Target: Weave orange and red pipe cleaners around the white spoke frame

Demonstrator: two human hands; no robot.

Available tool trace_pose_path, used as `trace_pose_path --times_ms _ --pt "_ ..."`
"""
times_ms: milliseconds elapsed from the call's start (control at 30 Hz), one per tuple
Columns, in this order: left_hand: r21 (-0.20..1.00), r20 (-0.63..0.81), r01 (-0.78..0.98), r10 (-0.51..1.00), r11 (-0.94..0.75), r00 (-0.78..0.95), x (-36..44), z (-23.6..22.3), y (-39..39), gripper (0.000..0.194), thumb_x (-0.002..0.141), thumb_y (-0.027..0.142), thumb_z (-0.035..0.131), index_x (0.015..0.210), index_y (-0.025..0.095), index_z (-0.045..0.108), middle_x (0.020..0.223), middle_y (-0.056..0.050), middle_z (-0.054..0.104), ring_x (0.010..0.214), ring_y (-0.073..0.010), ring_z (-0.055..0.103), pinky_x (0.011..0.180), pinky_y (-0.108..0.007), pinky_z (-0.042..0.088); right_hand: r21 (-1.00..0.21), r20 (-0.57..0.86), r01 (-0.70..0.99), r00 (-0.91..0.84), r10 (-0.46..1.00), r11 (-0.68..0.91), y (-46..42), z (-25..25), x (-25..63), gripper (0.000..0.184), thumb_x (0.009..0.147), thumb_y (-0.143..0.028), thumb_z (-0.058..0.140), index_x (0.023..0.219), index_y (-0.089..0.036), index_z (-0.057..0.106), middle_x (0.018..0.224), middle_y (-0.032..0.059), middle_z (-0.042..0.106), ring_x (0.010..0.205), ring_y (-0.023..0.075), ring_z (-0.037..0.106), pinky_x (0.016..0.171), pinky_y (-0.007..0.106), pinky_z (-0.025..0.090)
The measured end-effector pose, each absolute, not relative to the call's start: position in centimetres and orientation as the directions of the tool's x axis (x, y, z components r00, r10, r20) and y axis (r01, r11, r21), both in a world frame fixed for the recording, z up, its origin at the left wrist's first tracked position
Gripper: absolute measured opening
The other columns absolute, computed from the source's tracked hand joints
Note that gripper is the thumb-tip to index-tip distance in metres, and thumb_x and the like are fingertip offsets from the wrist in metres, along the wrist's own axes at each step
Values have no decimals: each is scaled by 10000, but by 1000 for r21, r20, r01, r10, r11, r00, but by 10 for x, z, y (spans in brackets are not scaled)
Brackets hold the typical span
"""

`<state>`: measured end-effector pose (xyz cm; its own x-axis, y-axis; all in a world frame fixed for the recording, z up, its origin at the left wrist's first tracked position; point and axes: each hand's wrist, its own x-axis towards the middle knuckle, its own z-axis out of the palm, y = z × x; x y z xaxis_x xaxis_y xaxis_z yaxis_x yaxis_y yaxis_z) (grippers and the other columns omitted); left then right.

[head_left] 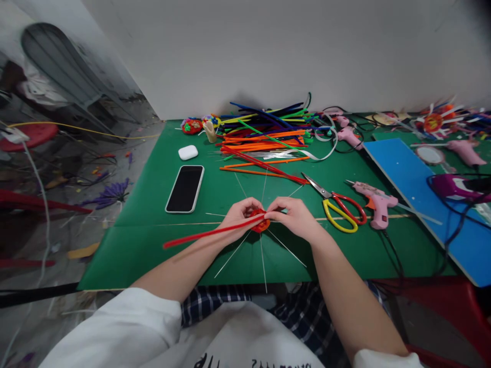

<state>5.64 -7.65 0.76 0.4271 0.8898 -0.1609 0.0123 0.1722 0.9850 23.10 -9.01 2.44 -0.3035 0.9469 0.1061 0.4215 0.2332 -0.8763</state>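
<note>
My left hand (238,214) and my right hand (294,217) meet over the green table (146,204), both pinched on a small red and orange coiled disc (261,223). Thin silver spokes (286,248) fan out from the disc in all directions. A long red pipe cleaner (199,236) runs from the disc out to the left, passing under my left hand's fingers. Both hands have their fingers closed around the disc's rim.
A black phone (185,188) and a white earbud case (187,152) lie to the left. A heap of coloured pipe cleaners (264,133) lies behind. Red-and-yellow scissors (337,207), a pink glue gun (376,202) and a blue board (418,189) are to the right.
</note>
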Motion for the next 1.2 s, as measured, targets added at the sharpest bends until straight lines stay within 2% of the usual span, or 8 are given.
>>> trace_pose_path --times_ms 300,533,667,767,833,900,1033,1200 --pt "986 -154 8 895 166 418 56 3 -76 306 607 314 733 781 142 549 665 16 575 563 -64 535 535 -171 424 -874 78 441 -292 953 206 -89 25 232 173 752 -338 606 693 -180 645 682 -1 632 650 114 555 600 232 411" --pt "979 -187 -1 912 202 364 58 6 -74 321 566 276 749 779 139 551 648 23 575 532 -54 522 502 -155 421 -923 61 367 -169 984 120 -87 36 251 150 734 -325 616 700 -181 641 699 2 645 667 129 584 638 253 455" --pt "973 -213 -18 924 231 318 60 6 -74 324 567 304 740 775 144 549 633 19 573 508 -63 519 455 -158 414 -920 146 368 -1 989 136 -90 47 265 149 755 -332 601 716 -192 636 662 3 635 629 136 589 607 262 469" --pt "974 -209 -25 931 226 301 61 6 -75 305 575 300 733 767 148 551 655 12 580 524 -70 530 474 -171 429 -830 316 515 118 941 214 -99 64 271 142 782 -324 580 742 -205 645 676 10 631 610 135 569 570 261 448" --pt "975 -209 -9 929 223 306 62 6 -76 283 581 288 726 756 151 551 659 9 582 542 -78 538 505 -188 443 -704 406 656 57 912 272 -108 75 268 140 793 -328 574 762 -216 653 706 20 638 596 132 548 556 265 422" --pt "977 -210 30 920 212 331 62 6 -77 253 600 279 705 754 154 548 659 11 581 553 -85 539 528 -200 443 -593 412 722 -107 905 356 -116 81 258 146 804 -334 570 845 -224 656 741 28 649 615 132 556 580 266 414" --pt "976 -179 198 865 95 469 59 5 -78 161 636 214 637 766 159 559 653 29 560 576 -86 510 545 -195 403 -485 240 696 -477 846 530 -125 78 229 195 800 -334 583 957 -236 642 787 25 659 669 143 592 545 249 368" --pt "948 -163 317 800 -36 577 54 5 -78 159 621 142 593 777 167 578 660 37 552 604 -95 491 564 -197 384 -435 80 709 -583 808 555 -124 67 209 101 812 -220 555 837 -214 653 771 25 665 653 143 593 522 241 324"
